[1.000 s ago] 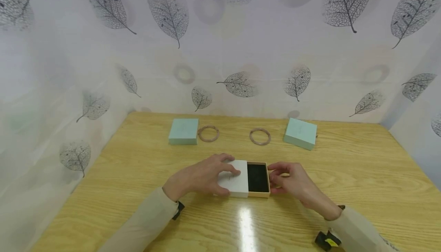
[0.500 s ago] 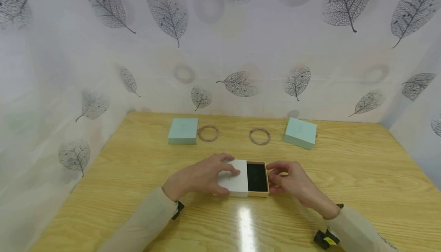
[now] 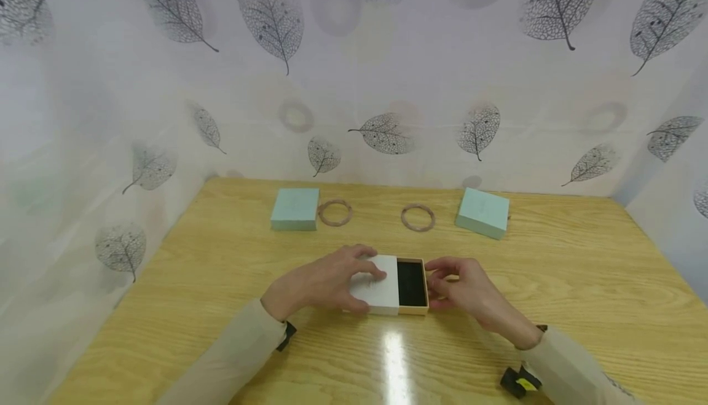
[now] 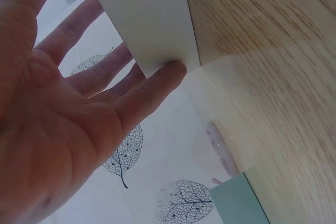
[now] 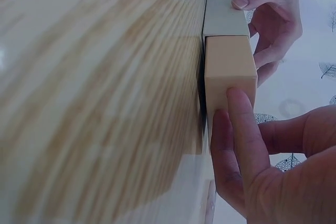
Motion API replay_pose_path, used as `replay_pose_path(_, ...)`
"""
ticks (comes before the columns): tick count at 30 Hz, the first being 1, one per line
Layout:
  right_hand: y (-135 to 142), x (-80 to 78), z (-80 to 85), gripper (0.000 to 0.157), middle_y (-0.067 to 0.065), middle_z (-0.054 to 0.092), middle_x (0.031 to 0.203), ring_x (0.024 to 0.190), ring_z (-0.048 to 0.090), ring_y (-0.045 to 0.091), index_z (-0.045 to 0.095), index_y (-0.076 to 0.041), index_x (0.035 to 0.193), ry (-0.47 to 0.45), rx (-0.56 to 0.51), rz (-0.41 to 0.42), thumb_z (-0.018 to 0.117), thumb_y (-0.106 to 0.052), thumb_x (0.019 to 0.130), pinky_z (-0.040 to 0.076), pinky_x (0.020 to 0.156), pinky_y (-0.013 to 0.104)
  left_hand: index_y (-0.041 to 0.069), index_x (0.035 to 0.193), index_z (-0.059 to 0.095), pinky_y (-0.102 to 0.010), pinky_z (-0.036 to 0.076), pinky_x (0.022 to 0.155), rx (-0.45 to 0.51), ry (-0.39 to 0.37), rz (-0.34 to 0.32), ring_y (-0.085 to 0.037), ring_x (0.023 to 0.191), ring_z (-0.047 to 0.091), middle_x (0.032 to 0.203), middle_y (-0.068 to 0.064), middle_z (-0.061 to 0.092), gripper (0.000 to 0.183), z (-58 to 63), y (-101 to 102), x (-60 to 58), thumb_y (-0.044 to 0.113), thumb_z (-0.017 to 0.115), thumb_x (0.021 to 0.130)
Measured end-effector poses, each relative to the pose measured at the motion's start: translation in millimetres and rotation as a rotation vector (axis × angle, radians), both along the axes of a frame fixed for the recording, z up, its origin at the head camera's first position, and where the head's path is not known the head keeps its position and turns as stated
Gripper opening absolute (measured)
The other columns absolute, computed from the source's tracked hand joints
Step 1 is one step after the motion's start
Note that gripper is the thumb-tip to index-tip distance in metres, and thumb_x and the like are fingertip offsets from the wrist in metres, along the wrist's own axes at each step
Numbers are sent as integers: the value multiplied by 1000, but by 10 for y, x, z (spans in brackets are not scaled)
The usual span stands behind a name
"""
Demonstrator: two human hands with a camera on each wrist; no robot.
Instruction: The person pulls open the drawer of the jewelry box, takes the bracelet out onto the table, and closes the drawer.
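A white box sleeve [image 3: 385,294] lies flat on the table in the head view, with a tan drawer [image 3: 413,310] sticking out of its right side. Black padding [image 3: 412,282] fills the part of the drawer that shows. My left hand [image 3: 326,282] spans the sleeve, thumb on the near side and fingers on the far side and top. At the drawer's right end is my right hand [image 3: 464,288]. In the right wrist view its fingertips [image 5: 237,98] press against the drawer's tan end face [image 5: 230,85]. The drawer's left part is hidden inside the sleeve.
Behind the hands, two pinkish bangles [image 3: 335,212] lie on the wooden table [image 3: 221,257], the other bangle [image 3: 418,217] further right. A mint-green box [image 3: 295,209] stands at the back left and another mint-green box [image 3: 483,213] at the back right. A leaf-patterned curtain [image 3: 354,73] hangs behind.
My right hand has moved slightly left, and the drawer has slid a little further into the sleeve, so less black padding shows. My left hand and the sleeve stay in place.
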State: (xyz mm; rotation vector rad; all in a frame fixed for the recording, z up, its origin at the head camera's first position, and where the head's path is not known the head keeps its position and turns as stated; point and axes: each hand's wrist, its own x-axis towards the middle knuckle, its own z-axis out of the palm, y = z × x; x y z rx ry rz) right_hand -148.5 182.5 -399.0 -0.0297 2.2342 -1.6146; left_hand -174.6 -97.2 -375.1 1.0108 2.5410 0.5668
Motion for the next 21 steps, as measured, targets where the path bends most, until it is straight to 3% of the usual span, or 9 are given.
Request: replay_pose_path(21,-67,-12,-22,34,17,63,106,85,69,19,55,12,134,-5,-33,16,54,3,101,65,75,34,26,136,64,-49,43,115,9,-1,-10,-32,141,46,157,-10,44,55,-9,-3,-41,34,83,85)
